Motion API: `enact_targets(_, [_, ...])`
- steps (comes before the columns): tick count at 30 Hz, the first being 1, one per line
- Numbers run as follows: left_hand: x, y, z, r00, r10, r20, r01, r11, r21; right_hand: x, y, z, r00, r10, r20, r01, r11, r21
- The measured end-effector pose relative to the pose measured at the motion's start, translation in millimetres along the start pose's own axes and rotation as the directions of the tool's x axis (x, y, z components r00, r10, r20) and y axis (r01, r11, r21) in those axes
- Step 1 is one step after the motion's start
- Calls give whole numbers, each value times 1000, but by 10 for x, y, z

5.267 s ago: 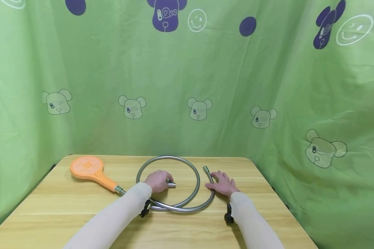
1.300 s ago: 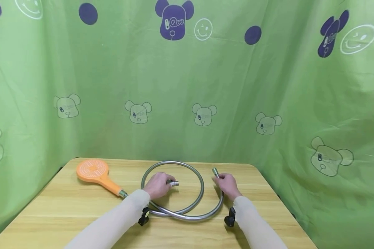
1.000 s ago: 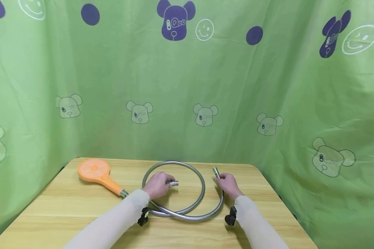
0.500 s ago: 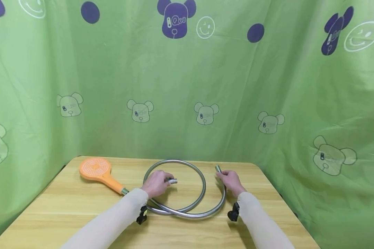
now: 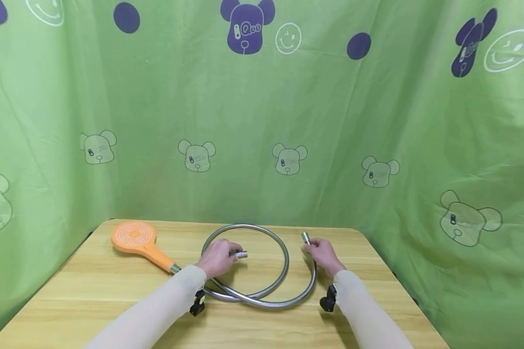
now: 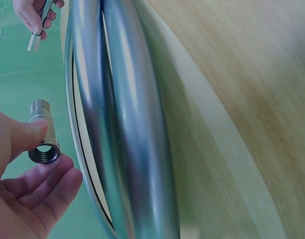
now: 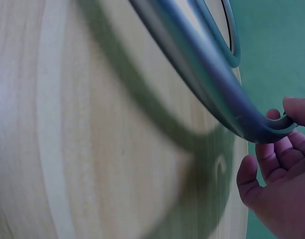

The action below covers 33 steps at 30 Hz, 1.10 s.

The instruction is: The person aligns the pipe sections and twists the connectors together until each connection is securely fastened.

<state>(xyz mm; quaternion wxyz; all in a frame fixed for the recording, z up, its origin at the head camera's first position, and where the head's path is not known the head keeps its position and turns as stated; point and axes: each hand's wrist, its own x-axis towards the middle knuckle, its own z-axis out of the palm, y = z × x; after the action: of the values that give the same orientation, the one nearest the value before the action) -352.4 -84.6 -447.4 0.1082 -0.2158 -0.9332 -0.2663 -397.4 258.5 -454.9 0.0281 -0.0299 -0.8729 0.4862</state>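
Note:
My left hand [image 5: 218, 258] pinches a short metal threaded fitting [image 5: 241, 254] inside the hose loop. In the left wrist view, this fitting [image 6: 49, 128] shows an outer thread at one end and an open, inner-threaded mouth at the other, with the thumb lying across it. My right hand [image 5: 325, 256] grips the silver shower hose [image 5: 286, 264] just below its free end. The hose's metal end nut [image 5: 305, 237] sticks out past the fingers, pointing away and slightly left. An orange shower head [image 5: 134, 236] lies at the left, joined to the hose's other end.
The hose forms one large loop and crosses itself in front of the left hand. The wooden table [image 5: 91, 310] bears everything. A green patterned curtain [image 5: 244, 106] stands behind and along both sides. Black cameras are strapped at both wrists.
The right hand, spread loosely beside the hose at first, has taken hold near its end and shifted it slightly right. The left hand keeps its grip on the fitting throughout.

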Motion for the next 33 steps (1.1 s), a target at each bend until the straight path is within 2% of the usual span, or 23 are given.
enact_targets(10, [-5, -17, 25, 1000, 0, -8, 0, 1000, 4, 2, -39, 3, 1000, -12, 21, 12, 1000, 17])
enact_targets(20, [-11, -85, 76, 1000, 3, -23, -2, 1000, 21, -4, -42, 13, 999, -34, -7, 34, 999, -18])
enact_targets(33, [-5, -72, 55, 999, -7, -40, 8, 1000, 18, -22, -133, 60, 991, -133, -7, 133, 989, -61])
